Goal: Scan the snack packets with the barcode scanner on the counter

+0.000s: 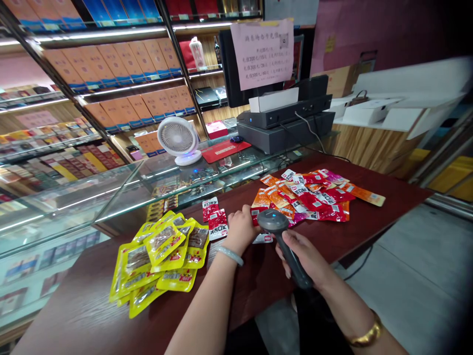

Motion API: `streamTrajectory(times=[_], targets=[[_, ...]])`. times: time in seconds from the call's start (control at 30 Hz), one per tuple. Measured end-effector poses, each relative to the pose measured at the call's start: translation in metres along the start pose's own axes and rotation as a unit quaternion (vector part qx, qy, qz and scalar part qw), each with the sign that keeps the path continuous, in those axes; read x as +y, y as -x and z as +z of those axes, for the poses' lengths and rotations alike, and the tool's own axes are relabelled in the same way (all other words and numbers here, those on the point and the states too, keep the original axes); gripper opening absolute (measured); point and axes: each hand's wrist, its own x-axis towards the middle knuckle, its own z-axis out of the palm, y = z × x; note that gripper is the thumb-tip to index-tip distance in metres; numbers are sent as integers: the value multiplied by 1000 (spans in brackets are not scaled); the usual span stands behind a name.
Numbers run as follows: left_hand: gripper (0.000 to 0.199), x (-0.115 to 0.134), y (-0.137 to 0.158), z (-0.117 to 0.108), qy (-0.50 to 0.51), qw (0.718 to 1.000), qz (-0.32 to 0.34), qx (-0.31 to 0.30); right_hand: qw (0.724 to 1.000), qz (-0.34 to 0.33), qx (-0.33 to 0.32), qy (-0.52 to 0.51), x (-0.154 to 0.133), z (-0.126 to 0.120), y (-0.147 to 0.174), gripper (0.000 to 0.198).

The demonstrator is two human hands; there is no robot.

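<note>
A dark grey barcode scanner (290,251) is gripped by its handle in my right hand (305,251), its head turned toward my left hand (241,229). The fingers of my left hand are closed at the edge of a small red snack packet (255,215), partly hidden behind the scanner head. Two red-and-white packets (217,224) lie just left of that hand, and another white-and-red packet (263,238) shows beneath the scanner. Beyond my hands spreads a pile of red and orange packets (314,195). Yellow snack packets (162,256) are heaped on the left.
Everything lies on a dark red-brown table (391,197) against a glass display counter (125,197). On the counter stand a white fan (178,140), a red mat (225,152) and a black cash register (284,125) with cables. Shelves of boxes (121,61) rise behind.
</note>
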Motion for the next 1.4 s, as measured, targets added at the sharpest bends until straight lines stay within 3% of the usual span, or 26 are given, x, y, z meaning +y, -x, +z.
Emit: streamTrajectory(times=[0.37, 0.53, 0.7, 0.8, 0.9, 1.0, 1.2, 1.4], targets=[[55, -3, 2, -8, -15, 999, -22, -19, 1000, 6, -14, -13, 6, -1, -4, 46], [38, -42, 0, -36, -37, 993, -88, -69, 999, 17, -17, -25, 3, 0, -2, 50], [35, -93, 7, -61, -35, 984, -166, -58, 999, 26, -9, -20, -1, 0, 0, 51], [40, -105, 11, -64, -74, 977, -195, -30, 999, 27, -16, -19, -1, 0, 0, 52], [55, -94, 9, -60, -95, 975, -193, 48, 999, 25, -21, -21, -1, -1, 0, 53], [54, -70, 2, -48, -54, 982, -158, 88, 999, 22, -27, -23, 1, -2, -1, 52], [48, -25, -14, -11, 20, 997, -52, 50, 998, -1, -23, -55, 8, -4, -5, 52], [47, 9, -53, 1, -23, 997, -73, 3, 994, -44, 23, -101, 16, -6, -6, 52]])
